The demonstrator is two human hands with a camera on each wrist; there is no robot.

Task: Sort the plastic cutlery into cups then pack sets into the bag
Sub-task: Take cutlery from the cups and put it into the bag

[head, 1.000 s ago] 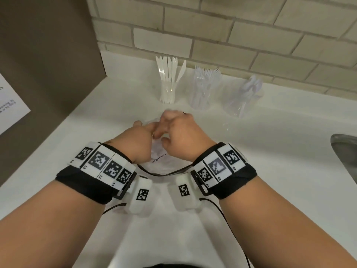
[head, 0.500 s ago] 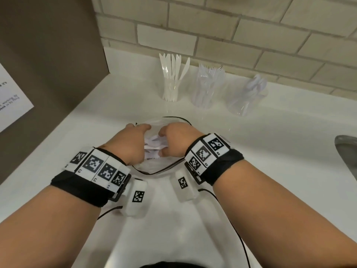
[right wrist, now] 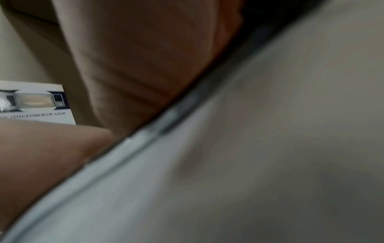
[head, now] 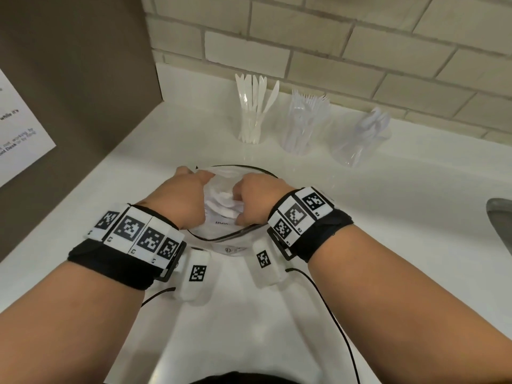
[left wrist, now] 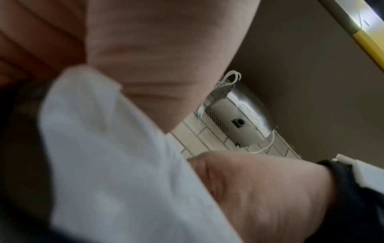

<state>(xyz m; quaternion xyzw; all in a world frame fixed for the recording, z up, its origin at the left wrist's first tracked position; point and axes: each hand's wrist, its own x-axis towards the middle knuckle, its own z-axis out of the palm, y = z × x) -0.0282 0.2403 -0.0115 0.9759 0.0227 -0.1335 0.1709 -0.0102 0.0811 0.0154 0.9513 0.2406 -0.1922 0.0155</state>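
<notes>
A clear zip bag (head: 231,246) with a black rim lies open on the white counter in front of me. My left hand (head: 191,189) grips the left side of its mouth. My right hand (head: 250,199) is curled inside the mouth and pinches a white bundle (head: 221,199) there; what the bundle is made of I cannot tell. At the back stand three clear cups: knives (head: 250,126), forks (head: 303,128) and spoons (head: 361,139). The left wrist view shows blurred white material (left wrist: 104,164) close up. The right wrist view shows the bag's rim (right wrist: 166,118), blurred.
A brown panel (head: 83,92) with a paper notice (head: 19,128) walls the left side. A brick wall (head: 332,51) runs behind the cups. A metal sink edge (head: 501,225) shows at the far right. A wall dispenser (left wrist: 234,121) appears in the left wrist view.
Both hands have dropped from a joined pinch above the bag into its mouth and moved slightly apart. The bag's black rim now shows as an open oval.
</notes>
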